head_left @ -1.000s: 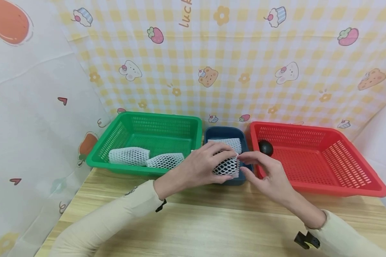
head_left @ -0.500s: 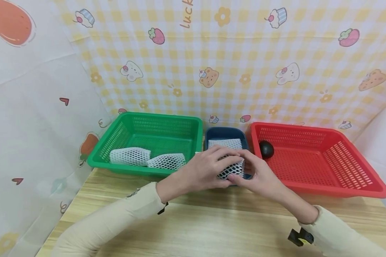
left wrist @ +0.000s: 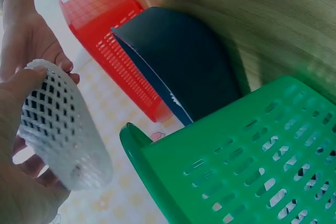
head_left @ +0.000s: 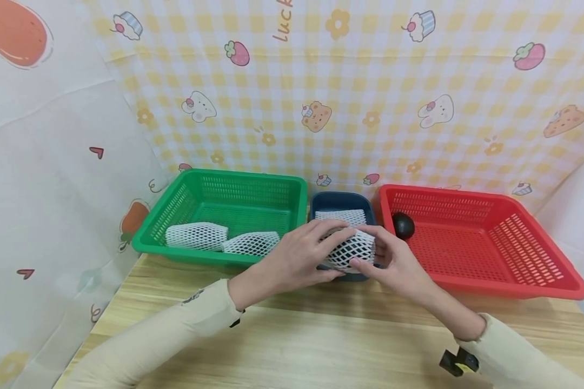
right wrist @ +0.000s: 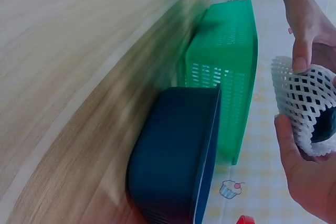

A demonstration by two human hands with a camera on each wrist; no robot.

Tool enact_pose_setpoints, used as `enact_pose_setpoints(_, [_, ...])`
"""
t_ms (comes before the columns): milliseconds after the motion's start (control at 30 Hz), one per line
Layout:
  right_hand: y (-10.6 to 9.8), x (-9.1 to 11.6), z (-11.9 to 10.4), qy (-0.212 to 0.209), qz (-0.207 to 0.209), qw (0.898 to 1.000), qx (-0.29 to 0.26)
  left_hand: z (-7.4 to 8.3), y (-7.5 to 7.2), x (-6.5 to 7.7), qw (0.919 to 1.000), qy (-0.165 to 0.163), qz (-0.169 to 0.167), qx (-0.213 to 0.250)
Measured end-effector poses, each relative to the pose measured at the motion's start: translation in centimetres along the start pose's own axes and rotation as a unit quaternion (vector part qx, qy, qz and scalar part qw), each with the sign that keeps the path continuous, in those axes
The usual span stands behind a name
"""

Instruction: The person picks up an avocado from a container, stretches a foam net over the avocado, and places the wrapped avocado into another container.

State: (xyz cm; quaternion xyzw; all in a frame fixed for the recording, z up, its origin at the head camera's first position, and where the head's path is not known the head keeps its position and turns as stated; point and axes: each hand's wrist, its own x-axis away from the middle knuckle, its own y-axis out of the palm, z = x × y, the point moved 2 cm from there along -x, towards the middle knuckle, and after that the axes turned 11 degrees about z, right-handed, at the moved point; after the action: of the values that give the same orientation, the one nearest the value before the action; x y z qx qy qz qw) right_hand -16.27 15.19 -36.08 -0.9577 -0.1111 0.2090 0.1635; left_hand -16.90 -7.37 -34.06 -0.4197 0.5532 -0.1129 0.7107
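Both hands hold a white foam fruit net (head_left: pixel 352 253) above the small dark-blue bin (head_left: pixel 340 201). A dark, round, smooth object (right wrist: pixel 324 124) sits inside it, showing through the mesh and at the net's open end in the right wrist view. My left hand (head_left: pixel 297 253) grips the net from the left, fingers over the top and thumb below. On the right, my right hand (head_left: pixel 400 265) pinches the net near its open end, thumb in front. Another white foam net (head_left: pixel 343 216) lies in the bin behind the hands.
At left, a green basket (head_left: pixel 243 189) holds two foam-net pieces, a fuller one (head_left: pixel 196 236) and a flatter one (head_left: pixel 251 243). A red basket (head_left: pixel 467 243) at right contains a black ball-like object (head_left: pixel 403 226). All stand along the patterned cloth at the wooden table's back (head_left: pixel 311 346).
My right hand has come in from the right and taken hold of the net's open end. The net has shifted slightly right, and more of it shows between the hands.
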Motion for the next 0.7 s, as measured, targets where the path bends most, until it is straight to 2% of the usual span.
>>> enact_pose_setpoints(433, [-0.1, 0.1, -0.1, 0.017, -0.033, 0.999, -0.004, -0.3, 0.0, 0.2, 0.9999, 0.0, -0.003, 0.01])
enact_pose_setpoints(700, [-1.2, 0.5, 0.0, -0.007, -0.029, 0.999, 0.041, -1.0, -0.3, 0.5, 0.9993, -0.016, -0.008, 0.032])
